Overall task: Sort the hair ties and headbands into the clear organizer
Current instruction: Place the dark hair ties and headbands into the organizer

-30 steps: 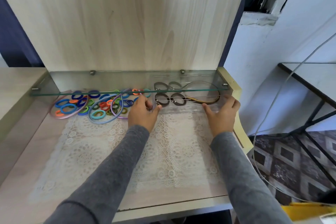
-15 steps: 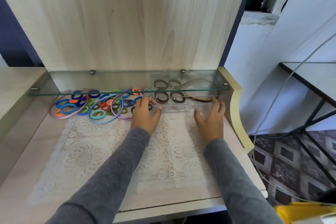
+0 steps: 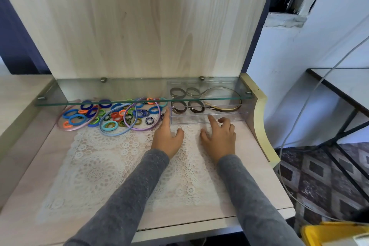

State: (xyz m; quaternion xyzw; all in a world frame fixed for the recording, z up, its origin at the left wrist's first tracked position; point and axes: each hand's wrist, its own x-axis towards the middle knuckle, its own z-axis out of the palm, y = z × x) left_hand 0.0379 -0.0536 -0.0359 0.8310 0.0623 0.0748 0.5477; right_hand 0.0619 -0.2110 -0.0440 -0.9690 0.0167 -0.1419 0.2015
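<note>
Clear organizer stands at the back right of a pale wood-grain worktop, tucked under a low glass shelf that is pinned to a tall back panel of the same wood. A white lace mat covers the middle of the worktop. To the right the room shows a white wall, a patterned floor, a grey cable hanging down, a black-framed side table and the corner of something yellow.

The organizer is a long, shallow, see-through box. It holds brown hair ties lying flat side by side at its left end and a thin brown-gold headband at its right end; the glass above reflects them. Loose on the worktop to its left lies a heap of bright hair ties in blue, orange, green and teal, with three slim headbands among them: pink, blue and purple.

The left hand lies palm down on the mat, its fingers straight and spread, holding nothing, the forefinger reaching up just beside the organizer's left front corner. The right hand also holds nothing: its forefinger points out to the organizer's front wall, whether touching I cannot tell, while the other fingers curl loosely. Both arms wear grey sleeves.
</note>
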